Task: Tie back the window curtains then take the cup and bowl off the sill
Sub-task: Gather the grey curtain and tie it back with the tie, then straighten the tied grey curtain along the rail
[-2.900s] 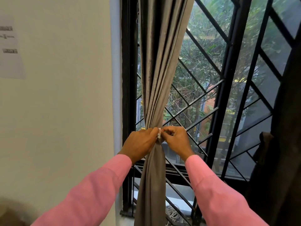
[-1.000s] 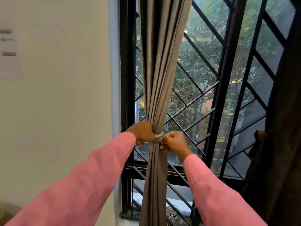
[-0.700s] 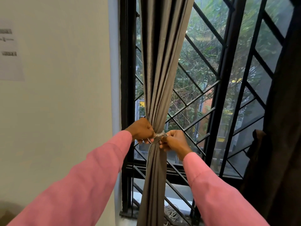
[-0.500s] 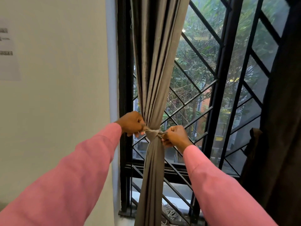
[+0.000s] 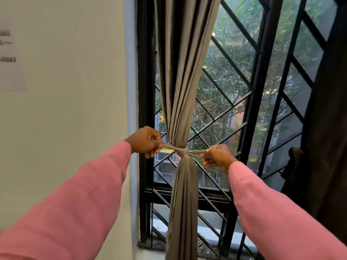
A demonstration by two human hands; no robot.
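A grey curtain (image 5: pixel 183 72) hangs bunched in front of the left part of the barred window. A thin pale tie strip (image 5: pixel 181 150) is knotted around its waist. My left hand (image 5: pixel 144 142) grips the strip's left end and my right hand (image 5: pixel 216 156) grips its right end, both held out sideways from the knot with the strip taut. A dark curtain (image 5: pixel 330 128) hangs at the far right. No cup or bowl is in view.
A black window frame with diagonal bars (image 5: pixel 244 113) stands behind the curtain. The pale wall (image 5: pixel 75 91) on the left carries a sheet of paper (image 5: pixel 9 57). A strip of the sill (image 5: pixel 150 248) with some cable shows at the bottom.
My hands, close together at the curtain's waist before, have moved apart sideways, drawing the tie's ends out and cinching the knot.
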